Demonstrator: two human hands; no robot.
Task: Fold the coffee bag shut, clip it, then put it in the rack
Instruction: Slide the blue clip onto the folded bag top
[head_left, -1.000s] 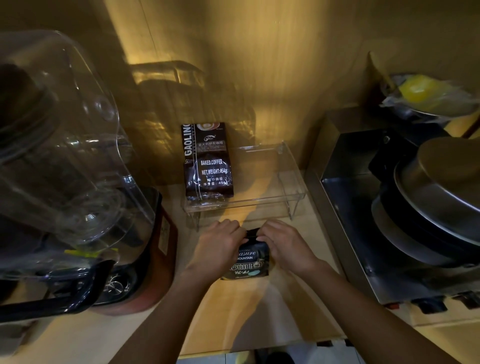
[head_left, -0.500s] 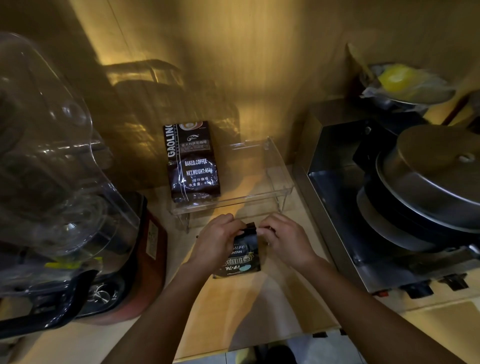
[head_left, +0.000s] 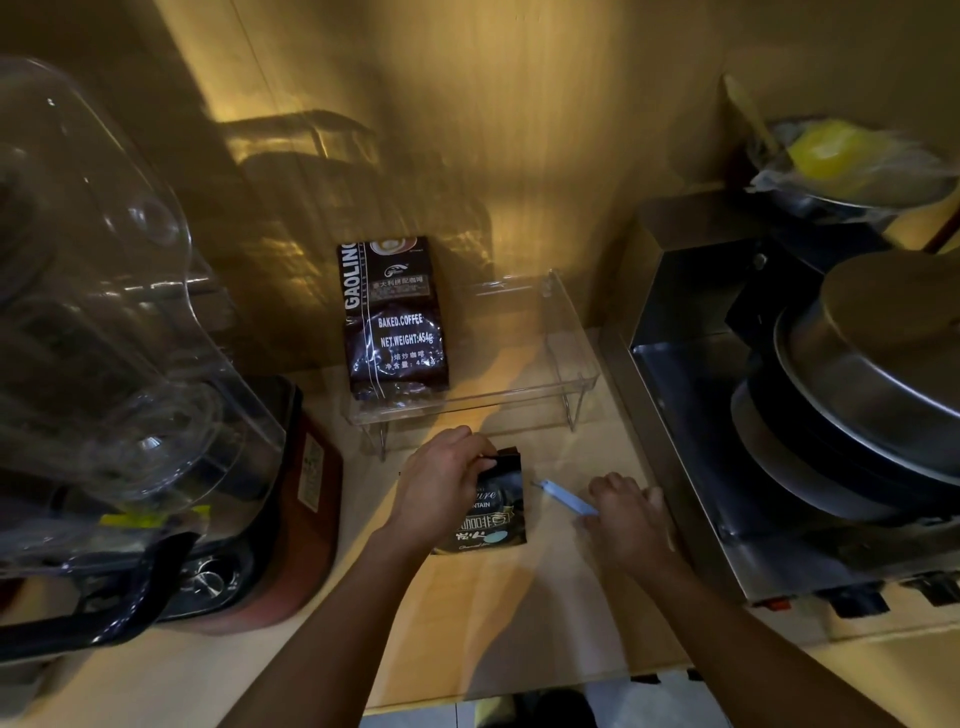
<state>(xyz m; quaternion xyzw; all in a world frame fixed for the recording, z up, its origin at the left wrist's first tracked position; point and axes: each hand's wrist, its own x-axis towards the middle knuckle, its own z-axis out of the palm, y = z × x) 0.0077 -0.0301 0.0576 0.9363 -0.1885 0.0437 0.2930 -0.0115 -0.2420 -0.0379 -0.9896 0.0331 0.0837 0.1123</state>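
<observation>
The small coffee bag (head_left: 491, 512) lay flat on the wooden counter (head_left: 519, 613), its top end folded over and pinched under the fingertips of the left hand (head_left: 441, 488), which were closed on that folded edge. Whether the fold was a full roll or a single turn could not be told from the head view, since the hand covered most of it.

Just to the right of those fingers, apart from the bag, a slim pale blue clip (head_left: 566, 498) was held at its near end by the right hand (head_left: 626, 514). The right fingers were curled around it, with the clip's free end pointing toward the bag's folded top without touching it.

Beyond both sets of fingers, near the wall, stood the clear acrylic rack (head_left: 566, 358). A larger coffee bag (head_left: 397, 317) already stood in its left part, leaving the space further right of it free. Far to the left of the left hand sat a blender (head_left: 119, 364), and close to the right of the right hand was a steel appliance (head_left: 779, 415).

Judging by this, the folding looked done or nearly so. The clip was in hand but not yet on the bag, and the placing in the rack was still to come.
</observation>
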